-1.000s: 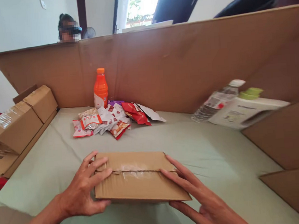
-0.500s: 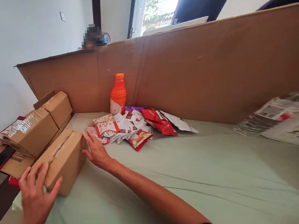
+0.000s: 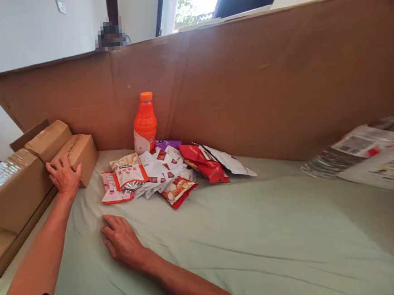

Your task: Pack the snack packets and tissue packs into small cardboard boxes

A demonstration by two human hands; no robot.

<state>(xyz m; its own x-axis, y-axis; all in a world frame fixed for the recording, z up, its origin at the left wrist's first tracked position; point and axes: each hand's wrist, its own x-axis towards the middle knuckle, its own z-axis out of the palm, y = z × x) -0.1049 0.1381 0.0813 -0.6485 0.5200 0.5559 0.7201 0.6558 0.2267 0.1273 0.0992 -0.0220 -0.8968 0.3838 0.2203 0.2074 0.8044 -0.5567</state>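
Note:
A small brown cardboard box (image 3: 86,156) stands at the far left against the larger boxes. My left hand (image 3: 65,176) grips its near end, fingers over the top and thumb along the right side. My right hand (image 3: 124,237) is over the pale green sheet with loosely bent, parted fingers and nothing in it. Beyond that hand lies a heap of snack packets: a white and orange packet (image 3: 131,173), several white sachets (image 3: 162,168) and a red packet (image 3: 205,165). An orange bottle (image 3: 145,124) stands upright behind them.
Larger taped boxes (image 3: 18,179) line the left side. A tall cardboard panel (image 3: 246,84) closes off the back, with a person's head (image 3: 109,36) beyond it. A big clear plastic bottle (image 3: 364,152) lies at the right on the sheet (image 3: 258,233).
The small box has moved away from me into the far left corner, with my left hand on it. My right hand has left the box and come back toward me.

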